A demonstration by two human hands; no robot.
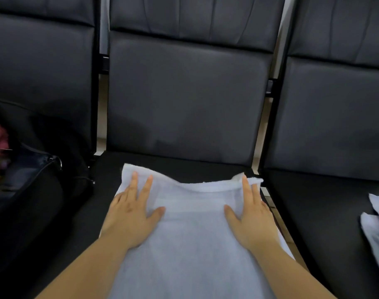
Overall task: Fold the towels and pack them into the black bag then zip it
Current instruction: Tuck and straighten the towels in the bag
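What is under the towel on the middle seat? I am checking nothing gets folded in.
Around the towel only the black seat shows. Both hands press flat on top; whatever lies beneath is covered.

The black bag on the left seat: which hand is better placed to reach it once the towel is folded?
Probably the left hand. It presses flat on the pale blue terry towel's left side, nearest the black bag. The right hand would have to cross over.

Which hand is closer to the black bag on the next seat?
Left. The left hand presses flat on the pale blue terry towel, on the side toward the black fabric bag. The right hand presses the towel's far side, away from the bag.
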